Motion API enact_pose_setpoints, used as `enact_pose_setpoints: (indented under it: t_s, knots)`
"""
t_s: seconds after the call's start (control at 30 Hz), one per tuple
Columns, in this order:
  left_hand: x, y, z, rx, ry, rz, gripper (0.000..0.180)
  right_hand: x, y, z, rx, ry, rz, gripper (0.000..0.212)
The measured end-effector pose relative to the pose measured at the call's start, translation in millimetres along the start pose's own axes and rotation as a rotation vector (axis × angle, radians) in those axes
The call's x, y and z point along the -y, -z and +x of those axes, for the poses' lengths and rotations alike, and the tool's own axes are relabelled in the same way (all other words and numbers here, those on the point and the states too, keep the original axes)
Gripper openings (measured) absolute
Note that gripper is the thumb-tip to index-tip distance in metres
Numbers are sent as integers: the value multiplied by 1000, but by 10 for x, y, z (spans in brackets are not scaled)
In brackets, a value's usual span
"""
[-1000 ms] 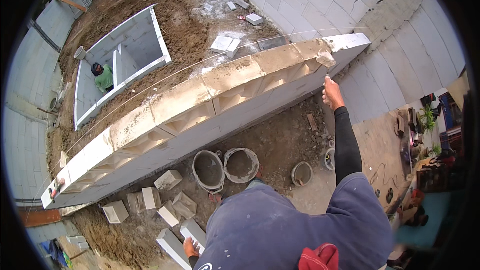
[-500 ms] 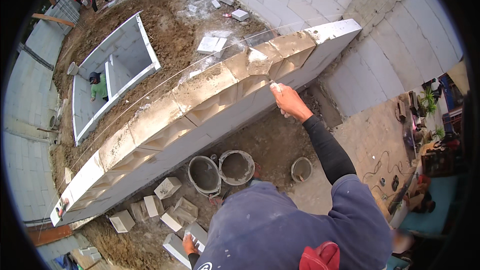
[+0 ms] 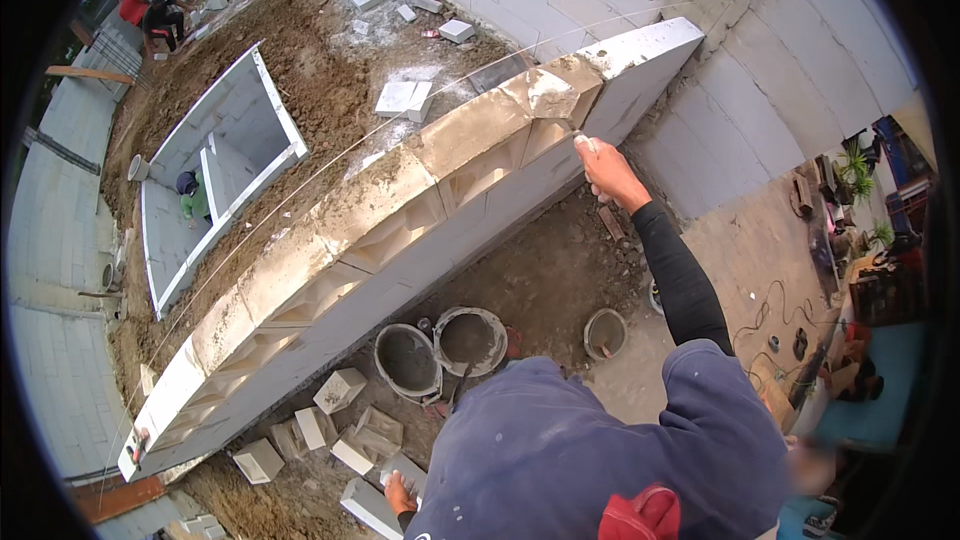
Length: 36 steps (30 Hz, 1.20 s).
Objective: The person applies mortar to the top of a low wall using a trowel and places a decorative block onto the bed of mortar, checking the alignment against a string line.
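Note:
My right hand [image 3: 608,173] is closed round the handle of a trowel [image 3: 552,97]. The blade, light with mortar, lies on the top course of blocks [image 3: 470,130] near the wall's right end. Wet-looking mortar coats these blocks, and their near faces have angled hollows. A plain white block [image 3: 645,45] ends the row on the right. My left hand [image 3: 400,493] hangs low, its fingers loosely apart, over pale blocks [image 3: 370,507] on the ground. Whether it touches them I cannot tell. My back and shoulder cover much of the lower middle.
Two mortar buckets [image 3: 408,360] and a smaller bucket [image 3: 605,333] stand below the wall. Loose hollow-faced blocks [image 3: 340,390] lie to their left. A string line [image 3: 350,148] runs along the far side. Beyond it, a person [image 3: 195,198] stands in a block-lined pit [image 3: 275,165]; others are farther back.
The trowel and my right hand have moved right along the wall top, closer to the white end block. The whole view has shifted slightly. My left hand stays low near the loose blocks.

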<state>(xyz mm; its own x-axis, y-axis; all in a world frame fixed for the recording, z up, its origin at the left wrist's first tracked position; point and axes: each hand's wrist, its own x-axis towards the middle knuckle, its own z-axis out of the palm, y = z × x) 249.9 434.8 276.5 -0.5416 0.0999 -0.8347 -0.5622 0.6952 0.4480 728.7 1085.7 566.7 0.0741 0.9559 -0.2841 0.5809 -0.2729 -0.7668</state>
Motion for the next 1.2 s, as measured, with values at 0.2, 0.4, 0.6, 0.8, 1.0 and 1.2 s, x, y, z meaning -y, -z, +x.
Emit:
enact_pose_setpoints:
  t_s: [0.2, 0.4, 0.6, 0.8, 1.0, 1.2]
  knots:
    - [-116, -89, -66, -2, 42, 67, 73, -174, 191, 438, 51, -18, 113, 46]
    - [-286, -307, -27, 30, 17, 108, 73, -495, 570, 601, -108, -48, 84, 45]
    - [-386, -430, -15, 31, -6, 117, 73, -305, 140, -47, 84, 53, 38, 46]
    - [-321, -418, -23, 53, 19, 174, 73, -839, 675, 352, -171, -115, 295, 44]
    - [-232, -195, -98, 24, 2, 208, 73, -342, 14, -193, 74, 84, 69, 47]
    - [-444, -410, -219, 15, -48, 82, 74, -393, -68, -182, 56, -22, 240, 41]
